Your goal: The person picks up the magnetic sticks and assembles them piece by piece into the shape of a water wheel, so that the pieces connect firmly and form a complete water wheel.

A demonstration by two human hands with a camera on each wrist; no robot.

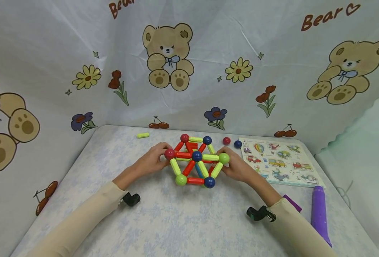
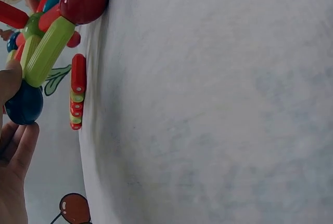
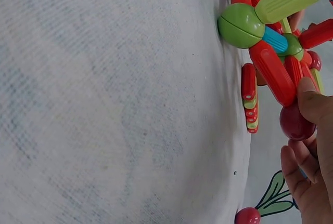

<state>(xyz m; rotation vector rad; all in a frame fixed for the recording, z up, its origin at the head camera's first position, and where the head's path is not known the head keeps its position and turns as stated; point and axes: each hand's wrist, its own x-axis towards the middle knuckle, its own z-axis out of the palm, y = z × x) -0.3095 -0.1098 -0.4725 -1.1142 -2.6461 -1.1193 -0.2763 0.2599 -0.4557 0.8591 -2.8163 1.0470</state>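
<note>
Centrally on the pale, mottled tablecloth [image 1: 183, 221] sits a magnetic stick-and-ball structure [image 1: 195, 160], glossy plastic throughout: smooth spheres in red, dark blue and green joined by ribbed, round-ended rods in red, lime and blue. Its frame is wider than deep, the long axis running left to right between the hands, with a hexagon-like face tilted toward the person. The left hand [image 1: 152, 160] grips the left end, fingers curled around a red ball [image 1: 169, 154]. The right hand [image 1: 235, 167] holds the right end, fingers curled by a green ball [image 1: 224, 158]. A loose lime rod [image 1: 143, 135] lies far left, a red ball [image 1: 226, 140] and blue ball [image 1: 238, 144] beside a flat picture puzzle board [image 1: 280, 160]. A purple cylinder [image 1: 319, 212] lies near the right sleeve
</note>
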